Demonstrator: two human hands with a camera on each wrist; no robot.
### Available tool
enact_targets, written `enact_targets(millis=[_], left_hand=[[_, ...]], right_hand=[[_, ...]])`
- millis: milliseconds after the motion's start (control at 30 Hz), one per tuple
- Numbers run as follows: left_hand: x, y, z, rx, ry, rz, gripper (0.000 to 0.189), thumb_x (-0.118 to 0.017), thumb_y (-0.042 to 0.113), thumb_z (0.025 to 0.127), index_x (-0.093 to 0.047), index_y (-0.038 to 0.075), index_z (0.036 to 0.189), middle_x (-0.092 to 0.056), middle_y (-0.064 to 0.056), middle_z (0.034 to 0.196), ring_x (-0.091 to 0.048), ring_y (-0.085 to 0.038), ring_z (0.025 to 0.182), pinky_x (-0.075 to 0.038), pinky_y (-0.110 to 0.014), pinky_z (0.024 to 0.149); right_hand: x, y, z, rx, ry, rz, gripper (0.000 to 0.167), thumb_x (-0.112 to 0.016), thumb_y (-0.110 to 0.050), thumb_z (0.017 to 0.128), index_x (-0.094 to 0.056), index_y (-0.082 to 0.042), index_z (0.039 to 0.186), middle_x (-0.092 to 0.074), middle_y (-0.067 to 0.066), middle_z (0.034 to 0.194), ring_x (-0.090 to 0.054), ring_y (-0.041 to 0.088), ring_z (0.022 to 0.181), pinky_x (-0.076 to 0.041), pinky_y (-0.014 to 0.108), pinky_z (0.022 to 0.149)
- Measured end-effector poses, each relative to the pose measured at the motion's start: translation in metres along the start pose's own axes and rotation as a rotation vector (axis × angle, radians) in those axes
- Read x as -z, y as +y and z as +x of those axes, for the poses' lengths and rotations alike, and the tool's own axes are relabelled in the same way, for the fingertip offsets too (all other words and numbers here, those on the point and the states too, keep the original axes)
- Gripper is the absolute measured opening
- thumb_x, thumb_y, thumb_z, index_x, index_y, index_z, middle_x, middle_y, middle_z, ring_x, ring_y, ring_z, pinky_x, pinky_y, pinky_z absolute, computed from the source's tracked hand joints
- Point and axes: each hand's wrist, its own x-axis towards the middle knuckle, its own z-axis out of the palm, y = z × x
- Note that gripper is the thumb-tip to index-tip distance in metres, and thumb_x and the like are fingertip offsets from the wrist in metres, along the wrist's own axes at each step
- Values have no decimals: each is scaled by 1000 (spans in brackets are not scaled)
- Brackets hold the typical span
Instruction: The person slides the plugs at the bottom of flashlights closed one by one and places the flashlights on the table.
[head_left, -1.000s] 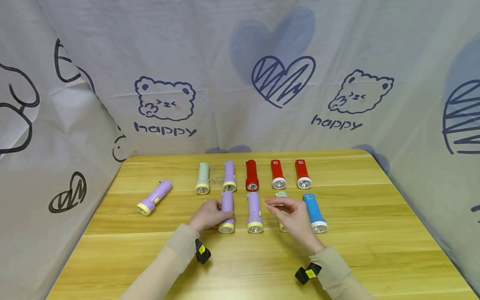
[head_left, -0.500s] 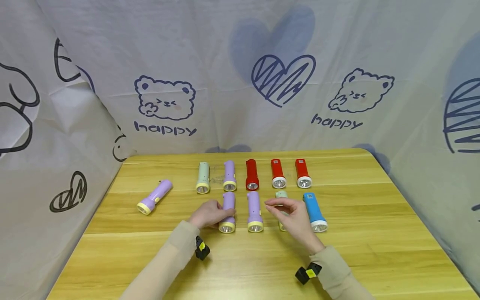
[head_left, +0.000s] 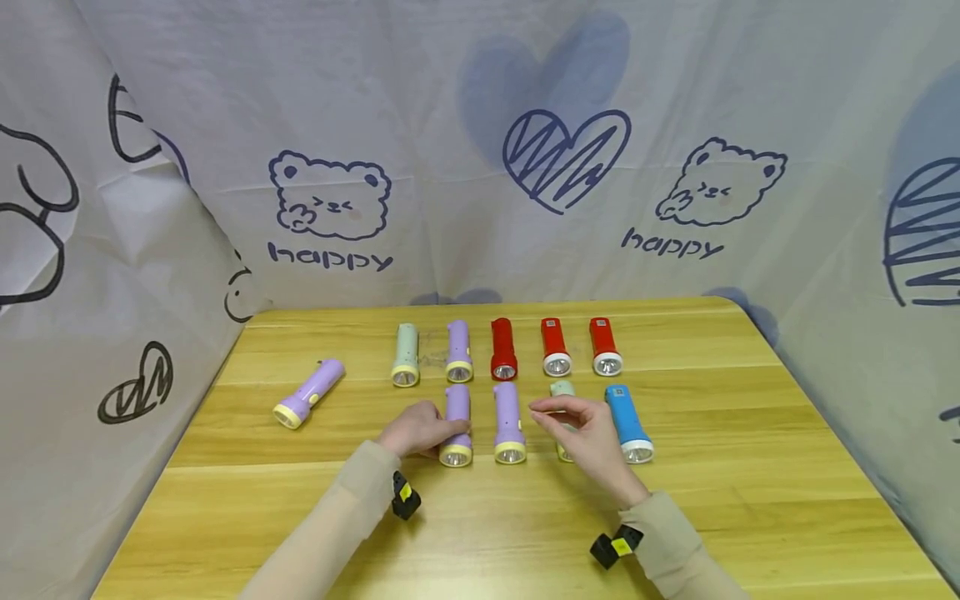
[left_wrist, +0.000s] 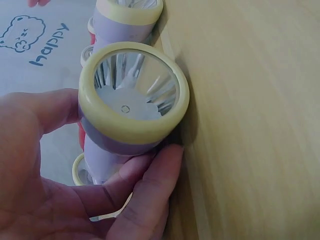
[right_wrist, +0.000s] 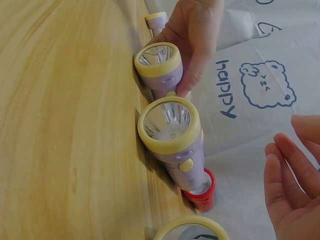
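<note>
My left hand (head_left: 420,428) holds a purple flashlight (head_left: 457,402) with a yellow rim, thumb on one side and fingers on the other. Its lens (left_wrist: 135,90) faces the camera in the left wrist view. Just right of it lies a second purple flashlight (head_left: 508,414), lens toward me. My right hand (head_left: 591,433) hovers beyond that one with thumb and fingers bent toward each other, nothing between them. Beneath this hand a pale green flashlight (head_left: 562,388) is partly hidden. A blue flashlight (head_left: 628,421) with a white rim lies to the hand's right.
Behind runs a row with a pale green flashlight (head_left: 407,348), a purple flashlight (head_left: 459,343) and several red flashlights (head_left: 503,346). Another purple flashlight (head_left: 313,389) lies slanted at the left of the wooden table (head_left: 487,533). A printed cloth (head_left: 450,150) hangs around the table.
The purple flashlight in my left hand has shifted very slightly to the right, toward its neighbour. My right hand stays in the same place.
</note>
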Motion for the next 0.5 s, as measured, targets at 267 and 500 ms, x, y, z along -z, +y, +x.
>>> enact_targets(millis=[267, 500], left_hand=[[0, 2, 0, -7, -14, -16, 40, -70, 43, 89, -65, 3, 89, -70, -8, 82, -66, -17, 67, -56, -28, 61], [1, 1, -2, -6, -12, -28, 42, -70, 46, 88, -65, 4, 89, -69, -8, 83, -67, -18, 69, -57, -29, 63]], right_hand=[[-2, 1, 1, -29, 8, -22, 16, -73, 0, 89, -75, 5, 104, -75, 25, 102, -68, -3, 90, -59, 18, 84], [-6, 4, 1, -79, -32, -108, 21, -72, -6, 92, -73, 4, 110, -75, 22, 109, -72, 13, 97, -59, 22, 87]])
